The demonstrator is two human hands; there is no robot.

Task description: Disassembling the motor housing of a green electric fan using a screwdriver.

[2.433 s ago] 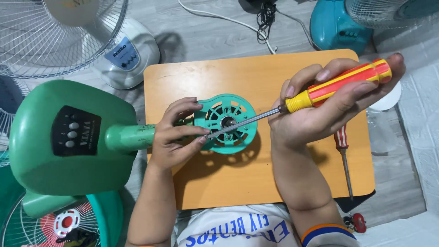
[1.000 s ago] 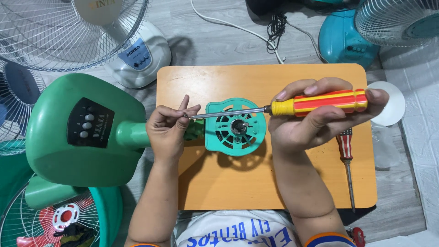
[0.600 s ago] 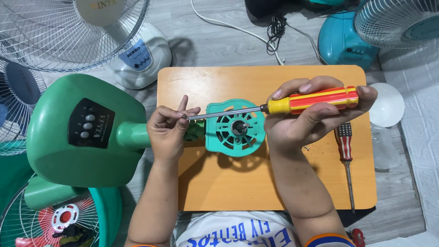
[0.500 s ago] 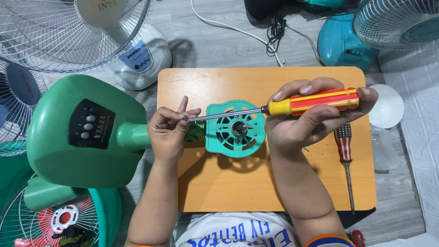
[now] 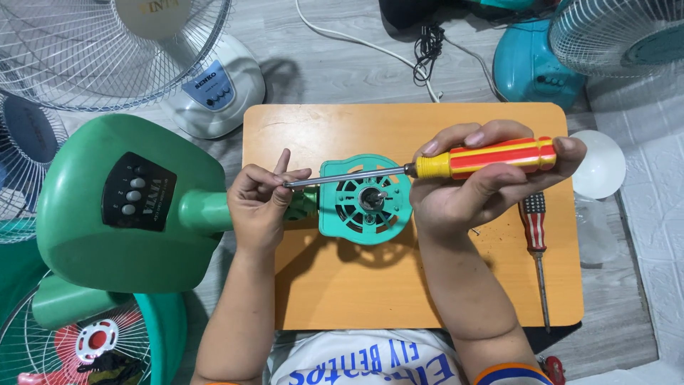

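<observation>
My right hand (image 5: 477,189) is curled shut around the red-and-yellow handle of the screwdriver (image 5: 456,162), its steel shaft lying level above the teal motor housing (image 5: 367,199). My left hand (image 5: 260,203) is pinched nearly closed at the shaft's tip, perhaps on a small screw; I cannot tell. The driver looks light and stiff, its ribbed handle the sure place to grip. The housing seems rigid plastic, top-heavy on its green fan base (image 5: 121,192), resting on the orange board (image 5: 427,299). A spare screwdriver (image 5: 536,242) lies beside my right wrist.
</observation>
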